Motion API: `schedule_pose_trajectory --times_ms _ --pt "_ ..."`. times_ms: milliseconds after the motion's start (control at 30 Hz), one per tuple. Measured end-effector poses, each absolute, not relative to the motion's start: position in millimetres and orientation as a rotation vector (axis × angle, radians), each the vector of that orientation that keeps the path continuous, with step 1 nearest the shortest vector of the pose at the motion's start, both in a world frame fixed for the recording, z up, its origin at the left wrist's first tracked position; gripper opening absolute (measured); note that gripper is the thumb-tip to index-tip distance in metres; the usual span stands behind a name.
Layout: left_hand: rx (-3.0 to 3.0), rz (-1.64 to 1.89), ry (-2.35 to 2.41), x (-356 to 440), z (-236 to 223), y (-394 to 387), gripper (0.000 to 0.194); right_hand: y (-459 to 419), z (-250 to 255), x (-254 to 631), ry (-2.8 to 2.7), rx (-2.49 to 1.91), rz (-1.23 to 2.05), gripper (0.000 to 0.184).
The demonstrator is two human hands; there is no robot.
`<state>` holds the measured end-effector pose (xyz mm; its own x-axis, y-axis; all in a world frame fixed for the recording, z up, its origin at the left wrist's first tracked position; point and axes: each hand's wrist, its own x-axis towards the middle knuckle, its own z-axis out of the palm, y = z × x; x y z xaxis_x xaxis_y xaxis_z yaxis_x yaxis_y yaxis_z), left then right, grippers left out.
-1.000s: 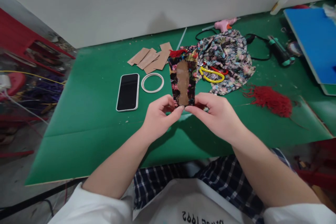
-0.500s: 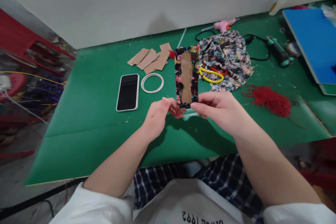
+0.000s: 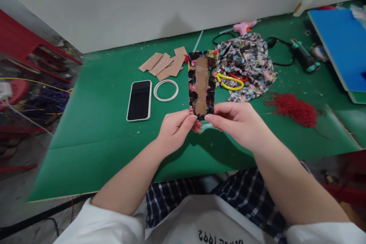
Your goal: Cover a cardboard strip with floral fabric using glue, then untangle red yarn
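With twelve o'clock toward the wall, counted from the fabric-covered card, much around it is only part seen: the left hand and right hand hide its two lower corners, and most fingers are lost behind it. A pale strip shows just past the lower edge, too covered to identify. At three, yellow-handled scissors lie on the crumpled floral cloth, their blades out of sight; a red scrap peeks out at ten-thirty, and the blue panel, between two and three, runs off the frame. The desk has its near edge at six, beyond the wrists, and its left edge well past the phone; green surface stretches from seven to nine between that phone and that edge. Room is tighter at nine, by the white ring, and at ten, by the cardboard pieces. Both hands are clamped on the card, thumbs on its near face, above the desk's front half. Its long axis runs six to twelve, far end toward the wall, exposed brown strip facing the wearer.
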<state>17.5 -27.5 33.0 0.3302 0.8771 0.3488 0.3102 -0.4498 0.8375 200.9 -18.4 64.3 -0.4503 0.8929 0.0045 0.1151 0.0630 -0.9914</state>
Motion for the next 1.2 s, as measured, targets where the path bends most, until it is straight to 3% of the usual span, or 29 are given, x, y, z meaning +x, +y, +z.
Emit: schedule_pose_trajectory --times_ms 267,500,767,1200 --pt "1.979 1.13 1.119 18 38 -31 0.041 -21 62 193 -1.67 -1.135 1.403 0.034" --pt "1.599 1.162 0.804 15 20 -32 0.066 -20 60 195 -1.6 -1.169 1.516 0.031" --pt "1.917 1.161 0.847 12 30 -31 0.036 -20 62 196 -1.567 -1.139 1.556 0.033" --pt "2.04 1.289 1.167 19 29 -35 0.042 -26 59 187 -1.646 -1.152 1.412 0.025"
